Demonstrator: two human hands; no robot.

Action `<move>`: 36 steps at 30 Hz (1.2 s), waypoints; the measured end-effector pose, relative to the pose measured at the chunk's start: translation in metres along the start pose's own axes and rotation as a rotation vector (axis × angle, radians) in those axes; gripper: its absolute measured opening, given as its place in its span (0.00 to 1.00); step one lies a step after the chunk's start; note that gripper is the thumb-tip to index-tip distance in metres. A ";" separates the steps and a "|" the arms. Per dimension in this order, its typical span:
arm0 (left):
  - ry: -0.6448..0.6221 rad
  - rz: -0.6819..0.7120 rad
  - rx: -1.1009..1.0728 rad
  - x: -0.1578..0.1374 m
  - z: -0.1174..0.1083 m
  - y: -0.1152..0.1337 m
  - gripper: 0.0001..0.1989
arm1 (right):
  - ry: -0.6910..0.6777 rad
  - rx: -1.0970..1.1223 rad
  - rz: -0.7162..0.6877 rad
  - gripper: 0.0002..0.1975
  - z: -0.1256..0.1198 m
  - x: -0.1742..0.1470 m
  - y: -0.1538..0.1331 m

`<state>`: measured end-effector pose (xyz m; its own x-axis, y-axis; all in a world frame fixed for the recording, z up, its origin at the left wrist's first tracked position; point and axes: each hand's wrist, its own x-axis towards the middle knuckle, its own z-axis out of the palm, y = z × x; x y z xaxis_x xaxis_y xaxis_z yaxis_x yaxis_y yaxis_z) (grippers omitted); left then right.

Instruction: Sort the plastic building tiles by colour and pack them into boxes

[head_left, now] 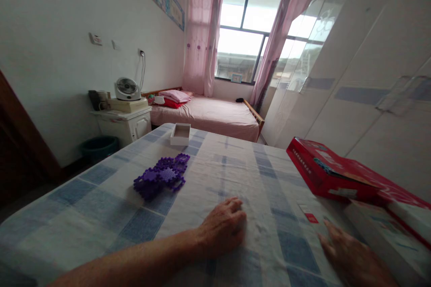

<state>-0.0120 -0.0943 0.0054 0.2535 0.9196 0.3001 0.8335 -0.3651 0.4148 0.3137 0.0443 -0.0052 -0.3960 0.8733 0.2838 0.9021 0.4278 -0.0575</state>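
Observation:
My left hand [224, 225] rests on the checked tablecloth with its fingers curled in. No object shows in it, though the palm side is hidden. At the lower right is my right hand [350, 251], blurred, with thumb and fingers apart. Its fingertips are at the near edge of a white card or flat packet with a red patch [311, 218]; whether they touch it I cannot tell. Left of centre lies a loose heap of purple interlocking plastic pieces [163, 175], apart from both hands. Behind the heap stands a shallow white box [181, 134], its top side uncovered.
A red box [332, 166] stands on the table's right side, with a white box [387, 228] in front of it. Past the table are a pink bed [215, 114], a bedside cabinet [126, 123] with a fan [127, 88], and tall white wardrobes [363, 67].

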 end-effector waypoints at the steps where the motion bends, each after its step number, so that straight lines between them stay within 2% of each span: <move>1: 0.008 0.009 0.005 0.000 -0.001 0.000 0.11 | -0.066 -0.016 -0.047 0.19 -0.004 0.000 -0.001; 3: 0.015 0.023 0.010 0.000 -0.002 0.000 0.11 | -0.169 -0.032 -0.091 0.20 -0.009 -0.004 -0.004; 5: 0.008 0.031 0.007 0.001 -0.003 0.000 0.10 | -0.149 -0.018 -0.094 0.24 -0.009 -0.012 -0.008; 8: 0.001 0.035 -0.002 0.000 -0.004 -0.001 0.10 | -0.062 -0.030 0.032 0.31 -0.002 -0.024 -0.009; 11: 0.002 0.034 0.003 0.000 -0.003 -0.002 0.10 | -0.105 -0.048 0.174 0.36 0.002 -0.029 -0.004; 19: -0.009 0.051 -0.010 0.000 -0.004 -0.002 0.10 | -0.197 -0.036 0.036 0.34 -0.010 -0.025 0.006; 26: -0.002 0.048 0.006 0.000 -0.004 -0.004 0.12 | -0.150 -0.081 0.260 0.39 -0.004 -0.027 0.010; 33: -0.014 0.036 0.008 0.000 -0.003 -0.003 0.14 | -0.135 0.086 0.067 0.32 -0.010 -0.029 0.004; 36: -0.007 0.040 0.000 0.000 -0.002 -0.004 0.15 | -0.135 0.044 0.109 0.33 -0.012 -0.035 -0.006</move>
<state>-0.0166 -0.0934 0.0053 0.2903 0.9052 0.3104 0.8223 -0.4018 0.4029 0.3241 0.0085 -0.0029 -0.3183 0.9372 0.1424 0.9337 0.3359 -0.1239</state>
